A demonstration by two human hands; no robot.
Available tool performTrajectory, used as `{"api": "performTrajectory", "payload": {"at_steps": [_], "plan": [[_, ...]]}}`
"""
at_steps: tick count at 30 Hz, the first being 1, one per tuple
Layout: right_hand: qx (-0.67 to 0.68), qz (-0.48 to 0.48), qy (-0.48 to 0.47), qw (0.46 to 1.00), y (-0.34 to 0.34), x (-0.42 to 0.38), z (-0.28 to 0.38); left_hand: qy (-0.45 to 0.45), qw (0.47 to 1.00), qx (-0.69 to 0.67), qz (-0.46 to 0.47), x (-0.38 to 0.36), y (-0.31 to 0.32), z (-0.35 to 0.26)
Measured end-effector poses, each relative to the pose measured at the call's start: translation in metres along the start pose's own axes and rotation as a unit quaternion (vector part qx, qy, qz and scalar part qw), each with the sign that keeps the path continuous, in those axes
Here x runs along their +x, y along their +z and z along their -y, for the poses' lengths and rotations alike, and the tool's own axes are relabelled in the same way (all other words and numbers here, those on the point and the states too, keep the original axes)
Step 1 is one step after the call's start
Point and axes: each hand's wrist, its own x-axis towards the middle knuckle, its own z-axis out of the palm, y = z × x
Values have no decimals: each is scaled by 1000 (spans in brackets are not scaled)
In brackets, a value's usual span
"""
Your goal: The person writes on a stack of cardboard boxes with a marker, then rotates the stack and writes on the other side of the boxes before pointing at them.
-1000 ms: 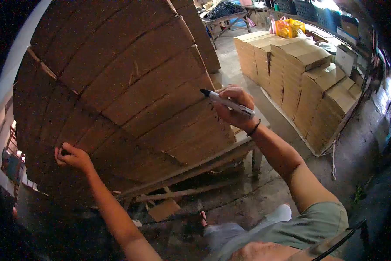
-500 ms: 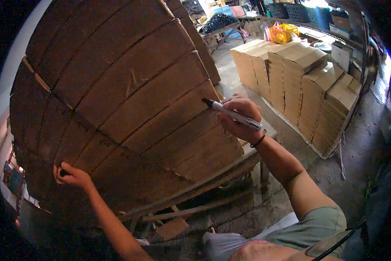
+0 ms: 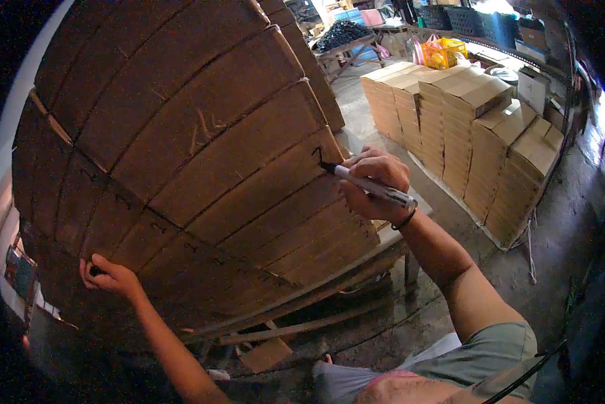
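Note:
A tall stack of brown cardboard boxes fills the left and middle of the view, resting on a wooden pallet. My right hand grips a white marker with a black tip, and the tip touches the edge of a box at the stack's right side, beside a small black mark. My left hand presses against the lower left of the stack with a small dark object pinched in its fingers, possibly the marker's cap.
A second, lower stack of cardboard boxes stands on the concrete floor to the right. Behind it are a yellow crate, dark baskets on shelves and a table with dark items. A cardboard scrap lies under the pallet.
My right hand has lowered the marker until its tip meets the box edge and a small mark shows there. My left hand has stayed on the stack. The view has tilted slightly.

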Motion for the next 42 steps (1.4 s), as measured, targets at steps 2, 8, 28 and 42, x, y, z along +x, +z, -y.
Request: {"api": "performTrajectory", "payload": {"at_steps": [2,8,28,42], "plan": [[4,9,-13,1000,1,1,0,13,1000,6,1,0,0,4],[-98,30,41,994,-6,-5,7,-67,998,-7,22,-1,-2,0],[23,-8,-27,999,6,59,-1,-8,1000,-9,-1,-8,-3,0],[-1,-36,-5,999,4,57,1,-39,999,-35,3,-5,-2,-9]]}}
